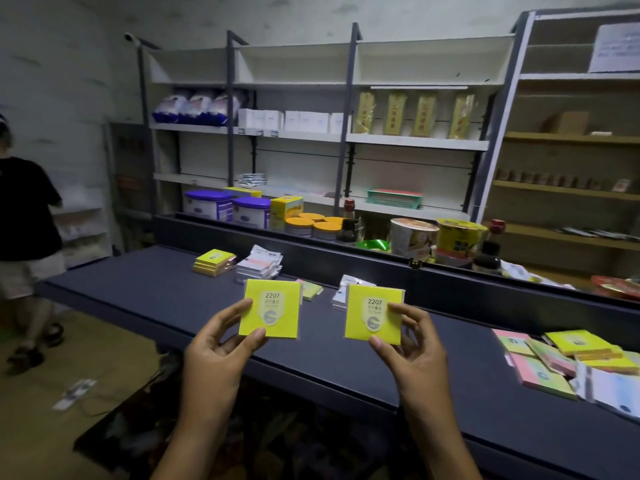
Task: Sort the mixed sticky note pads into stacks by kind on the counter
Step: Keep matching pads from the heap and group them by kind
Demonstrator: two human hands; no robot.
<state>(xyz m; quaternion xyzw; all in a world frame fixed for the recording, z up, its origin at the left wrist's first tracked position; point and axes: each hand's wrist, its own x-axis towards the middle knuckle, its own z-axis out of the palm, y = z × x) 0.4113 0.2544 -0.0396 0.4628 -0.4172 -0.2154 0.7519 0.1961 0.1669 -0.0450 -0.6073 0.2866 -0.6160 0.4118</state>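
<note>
Partly sorted: each hand, left hand and right hand, has its grip clamped on a yellow pad, with a yellow stack at eleven o'clock on the desk and a mixed heap unsorted at three.

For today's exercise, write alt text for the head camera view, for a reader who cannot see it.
A person holds up two matching yellow sticky note pads marked 2207, one in the left hand and one in the right hand, above a dark counter. Behind lie a yellow stack and a white stack; a mixed unsorted pile sits to the right.
</note>
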